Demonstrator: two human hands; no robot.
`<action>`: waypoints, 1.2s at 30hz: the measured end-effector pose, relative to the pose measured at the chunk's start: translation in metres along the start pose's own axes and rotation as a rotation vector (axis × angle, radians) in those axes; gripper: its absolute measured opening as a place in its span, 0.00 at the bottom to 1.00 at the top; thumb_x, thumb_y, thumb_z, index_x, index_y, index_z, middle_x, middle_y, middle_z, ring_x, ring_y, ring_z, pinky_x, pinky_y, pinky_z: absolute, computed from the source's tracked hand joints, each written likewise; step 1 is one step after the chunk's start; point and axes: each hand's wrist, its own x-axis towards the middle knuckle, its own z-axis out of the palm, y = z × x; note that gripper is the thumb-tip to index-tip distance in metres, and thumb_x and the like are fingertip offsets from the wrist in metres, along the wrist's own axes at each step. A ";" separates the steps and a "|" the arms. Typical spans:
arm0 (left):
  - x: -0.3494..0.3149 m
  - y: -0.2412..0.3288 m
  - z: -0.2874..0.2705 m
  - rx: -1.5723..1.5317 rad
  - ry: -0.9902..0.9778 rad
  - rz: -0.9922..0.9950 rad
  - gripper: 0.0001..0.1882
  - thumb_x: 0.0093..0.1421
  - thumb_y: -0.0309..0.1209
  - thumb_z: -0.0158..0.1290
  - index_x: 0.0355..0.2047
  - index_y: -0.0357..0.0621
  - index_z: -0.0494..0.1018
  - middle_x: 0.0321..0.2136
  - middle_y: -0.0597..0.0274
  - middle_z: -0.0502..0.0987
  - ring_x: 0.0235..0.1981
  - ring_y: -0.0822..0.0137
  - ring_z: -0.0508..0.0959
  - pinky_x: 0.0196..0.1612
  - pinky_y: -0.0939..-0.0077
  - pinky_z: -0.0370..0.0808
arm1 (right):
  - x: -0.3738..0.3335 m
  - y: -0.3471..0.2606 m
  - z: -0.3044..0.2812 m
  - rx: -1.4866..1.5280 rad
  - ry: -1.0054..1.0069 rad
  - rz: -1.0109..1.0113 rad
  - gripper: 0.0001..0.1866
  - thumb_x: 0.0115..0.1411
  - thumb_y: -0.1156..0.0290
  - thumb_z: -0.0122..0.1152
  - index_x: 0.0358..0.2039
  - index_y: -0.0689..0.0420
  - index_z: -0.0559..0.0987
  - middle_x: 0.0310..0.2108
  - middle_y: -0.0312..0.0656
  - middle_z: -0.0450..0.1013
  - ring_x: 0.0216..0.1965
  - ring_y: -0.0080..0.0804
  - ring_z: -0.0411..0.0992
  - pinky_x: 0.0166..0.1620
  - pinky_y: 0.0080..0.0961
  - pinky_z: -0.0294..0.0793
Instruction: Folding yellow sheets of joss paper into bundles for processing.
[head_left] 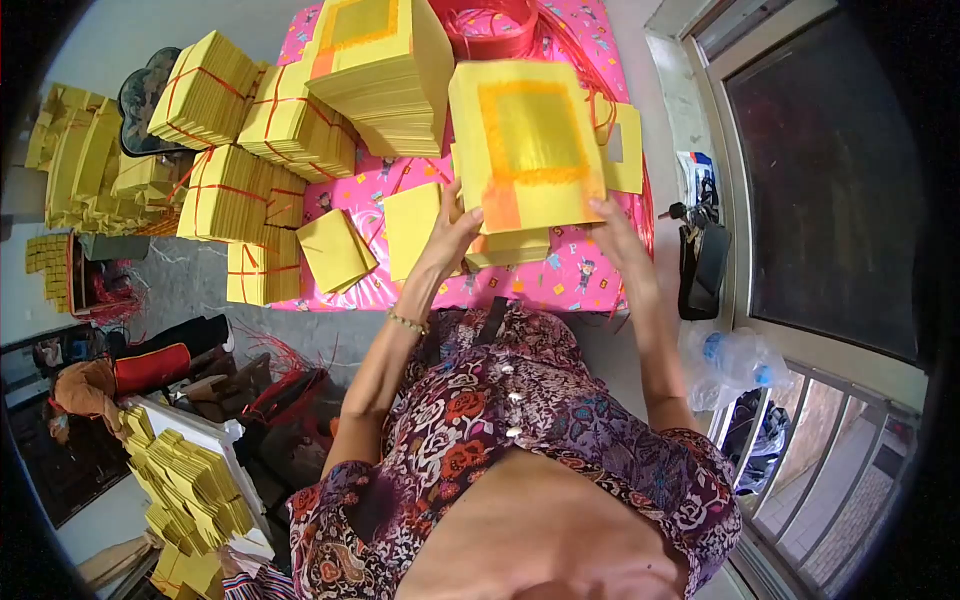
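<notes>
My left hand (pixel 452 228) was half closed at the lower left corner of the yellow paper (pixel 530 140), thumb on its face and fingers at its side edge. My right hand (pixel 618 235) had the lower right corner in a light pinch — thumb in front, the other fingers mostly out of sight. The yellow paper lay between my hands and stretched beyond them toward the table's far edge, its orange-framed gold square turned up to me; I could not tell how many sheets there were. Just below it, a low yellow stack (pixel 512 250) sat close to the near edge of the pink-covered table (pixel 585 283). Flat yellow sheets (pixel 408 235) lay just left of my left hand, with a small yellow pile (pixel 337 250) farther toward the near left corner. A tall yellow stack (pixel 400 105) stood beyond — red strips (pixel 490 30) coiled beside it near the far edge.
</notes>
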 end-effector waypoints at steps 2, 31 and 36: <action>-0.010 -0.018 -0.005 -0.034 0.054 -0.085 0.44 0.55 0.36 0.57 0.64 0.45 0.42 0.58 0.55 0.59 0.55 0.63 0.66 0.50 0.66 0.69 | 0.003 0.028 -0.020 0.011 -0.035 0.061 0.32 0.59 0.60 0.54 0.61 0.58 0.58 0.56 0.42 0.64 0.57 0.32 0.62 0.58 0.36 0.61; -0.060 0.006 0.001 1.377 0.227 0.389 0.36 0.46 0.30 0.63 0.56 0.43 0.62 0.52 0.46 0.63 0.53 0.47 0.65 0.55 0.60 0.65 | 0.016 0.007 0.046 -1.475 -0.343 -0.572 0.31 0.45 0.58 0.70 0.50 0.52 0.73 0.52 0.43 0.66 0.56 0.45 0.61 0.59 0.44 0.57; -0.058 0.000 0.001 1.205 0.249 0.347 0.31 0.49 0.25 0.61 0.54 0.43 0.64 0.51 0.48 0.65 0.50 0.49 0.68 0.51 0.62 0.69 | 0.028 0.017 0.052 -1.577 -0.436 -0.588 0.32 0.45 0.57 0.69 0.51 0.51 0.73 0.54 0.42 0.67 0.61 0.42 0.58 0.62 0.47 0.51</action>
